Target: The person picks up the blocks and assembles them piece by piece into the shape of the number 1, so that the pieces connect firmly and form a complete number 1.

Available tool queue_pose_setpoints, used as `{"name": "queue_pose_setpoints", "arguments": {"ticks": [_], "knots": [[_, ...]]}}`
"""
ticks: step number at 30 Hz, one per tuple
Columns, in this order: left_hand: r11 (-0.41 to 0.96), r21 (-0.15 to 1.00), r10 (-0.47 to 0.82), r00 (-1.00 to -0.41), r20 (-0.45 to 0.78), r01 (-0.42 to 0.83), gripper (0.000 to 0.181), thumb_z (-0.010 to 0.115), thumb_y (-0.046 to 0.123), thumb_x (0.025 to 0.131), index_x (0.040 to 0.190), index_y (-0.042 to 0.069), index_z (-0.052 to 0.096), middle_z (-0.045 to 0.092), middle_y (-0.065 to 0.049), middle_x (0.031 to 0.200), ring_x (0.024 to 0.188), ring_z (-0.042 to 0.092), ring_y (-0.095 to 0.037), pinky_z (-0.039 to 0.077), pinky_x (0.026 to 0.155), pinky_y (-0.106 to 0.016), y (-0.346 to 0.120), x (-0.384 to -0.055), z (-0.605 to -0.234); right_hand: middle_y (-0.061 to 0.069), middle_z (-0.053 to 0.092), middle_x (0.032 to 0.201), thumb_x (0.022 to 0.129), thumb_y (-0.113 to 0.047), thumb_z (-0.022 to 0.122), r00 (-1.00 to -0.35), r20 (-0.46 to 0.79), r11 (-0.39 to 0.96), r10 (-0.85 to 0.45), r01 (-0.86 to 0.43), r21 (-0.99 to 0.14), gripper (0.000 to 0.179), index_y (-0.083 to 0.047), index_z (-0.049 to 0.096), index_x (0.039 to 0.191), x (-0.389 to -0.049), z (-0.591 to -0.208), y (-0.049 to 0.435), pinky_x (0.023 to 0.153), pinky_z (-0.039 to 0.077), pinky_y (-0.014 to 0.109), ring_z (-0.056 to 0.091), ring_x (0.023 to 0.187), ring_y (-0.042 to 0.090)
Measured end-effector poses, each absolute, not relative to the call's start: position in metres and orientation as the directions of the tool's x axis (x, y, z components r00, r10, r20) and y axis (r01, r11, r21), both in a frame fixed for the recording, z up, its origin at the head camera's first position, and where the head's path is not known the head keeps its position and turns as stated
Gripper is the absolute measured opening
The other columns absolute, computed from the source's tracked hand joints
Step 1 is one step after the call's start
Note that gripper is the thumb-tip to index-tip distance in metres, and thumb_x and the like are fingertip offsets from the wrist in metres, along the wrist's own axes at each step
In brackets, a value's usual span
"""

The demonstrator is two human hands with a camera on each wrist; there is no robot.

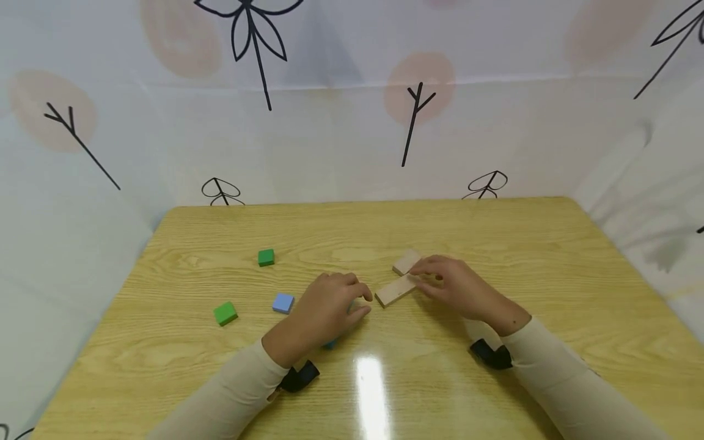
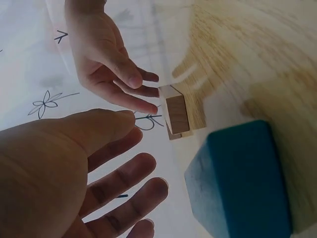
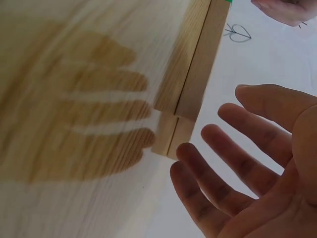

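No text, label, brand or number can be read.

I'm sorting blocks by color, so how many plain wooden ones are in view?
2. The nearer wooden block lies by the right hand; the farther wooden block sits just beyond it. Either hand may hide more.
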State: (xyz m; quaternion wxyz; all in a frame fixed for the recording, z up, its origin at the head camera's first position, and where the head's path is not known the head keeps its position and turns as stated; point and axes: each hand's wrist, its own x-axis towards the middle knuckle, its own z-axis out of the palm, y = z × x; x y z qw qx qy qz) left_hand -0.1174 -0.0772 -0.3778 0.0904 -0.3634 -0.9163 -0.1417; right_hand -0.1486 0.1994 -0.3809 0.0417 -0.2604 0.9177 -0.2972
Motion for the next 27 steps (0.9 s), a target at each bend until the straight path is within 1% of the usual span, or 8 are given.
{"name": "queue_pose_setpoints", "arguments": {"ticks": [3, 5, 8, 11, 15, 21, 27], "knots": [[0.698, 0.179, 0.644, -0.718, 0.265, 0.693, 0.013, 0.074, 0.031, 0.092, 0.102, 0.023, 0.076, 0.07, 0.005, 0.096, 0.082, 0.066, -0.012, 0.053, 0.077, -0.037, -0.0766, -0.117, -0.3789, 0.012, 0.067, 0.124, 0.096, -0.008, 0.066, -0.856, 0.07, 0.686, -0.512, -0.456, -0.567, 0.025, -0.005, 0.071, 0.12, -0.1479, -0.3833, 0.2004, 0.087, 0.057, 0.045, 0.064, 0.113, 0.03], [0.7, 0.174, 0.645, -0.718, 0.261, 0.692, 0.013, 0.074, 0.031, 0.092, 0.102, 0.024, 0.076, 0.07, 0.006, 0.096, 0.084, 0.067, -0.013, 0.052, 0.076, -0.036, -0.0762, -0.1169, -0.3796, 0.012, 0.066, 0.126, 0.096, -0.008, 0.066, -0.852, 0.058, 0.686, -0.52, -0.457, -0.567, 0.025, -0.005, 0.071, 0.12, -0.1478, -0.3846, 0.2012, 0.084, 0.057, 0.041, 0.065, 0.11, 0.027], [0.702, 0.173, 0.646, -0.72, 0.254, 0.691, 0.014, 0.074, 0.031, 0.092, 0.103, 0.023, 0.076, 0.07, 0.006, 0.097, 0.085, 0.067, -0.013, 0.051, 0.074, -0.035, -0.076, -0.1165, -0.3802, 0.012, 0.065, 0.127, 0.095, -0.009, 0.068, -0.842, 0.043, 0.683, -0.537, -0.464, -0.564, 0.027, -0.004, 0.071, 0.121, -0.1477, -0.3857, 0.2017, 0.076, 0.055, 0.031, 0.064, 0.101, 0.021], [0.706, 0.177, 0.644, -0.726, 0.243, 0.686, 0.015, 0.074, 0.031, 0.092, 0.104, 0.023, 0.076, 0.07, 0.006, 0.098, 0.086, 0.067, -0.014, 0.051, 0.074, -0.036, -0.0759, -0.1162, -0.381, 0.012, 0.064, 0.127, 0.094, -0.009, 0.069, -0.829, 0.042, 0.677, -0.558, -0.485, -0.553, 0.027, -0.004, 0.071, 0.121, -0.1476, -0.3865, 0.2016, 0.072, 0.053, 0.027, 0.063, 0.095, 0.015], [0.713, 0.181, 0.639, -0.734, 0.232, 0.678, 0.016, 0.073, 0.032, 0.092, 0.105, 0.023, 0.076, 0.071, 0.005, 0.1, 0.088, 0.068, -0.015, 0.053, 0.078, -0.039, -0.0756, -0.116, -0.3822, 0.009, 0.064, 0.125, 0.094, -0.009, 0.069, -0.812, 0.061, 0.672, -0.581, -0.521, -0.527, 0.027, -0.005, 0.071, 0.12, -0.1476, -0.3868, 0.2001, 0.072, 0.053, 0.026, 0.062, 0.093, 0.012], [0.715, 0.176, 0.639, -0.735, 0.226, 0.676, 0.017, 0.073, 0.032, 0.093, 0.107, 0.023, 0.075, 0.071, 0.004, 0.1, 0.09, 0.069, -0.015, 0.055, 0.08, -0.04, -0.0747, -0.1157, -0.3829, 0.007, 0.065, 0.122, 0.091, -0.007, 0.072, -0.802, 0.067, 0.675, -0.594, -0.542, -0.501, 0.029, -0.004, 0.071, 0.12, -0.1456, -0.3854, 0.1964, 0.072, 0.052, 0.025, 0.061, 0.093, 0.013], [0.718, 0.164, 0.645, -0.735, 0.21, 0.677, 0.021, 0.073, 0.032, 0.093, 0.111, 0.021, 0.075, 0.073, 0.003, 0.102, 0.092, 0.07, -0.015, 0.055, 0.08, -0.04, -0.0742, -0.1141, -0.3821, 0.006, 0.063, 0.113, 0.089, -0.009, 0.075, -0.811, 0.02, 0.687, -0.584, -0.508, -0.52, 0.034, -0.004, 0.071, 0.122, -0.1425, -0.3863, 0.1942, 0.067, 0.047, 0.023, 0.054, 0.081, 0.012]]}}
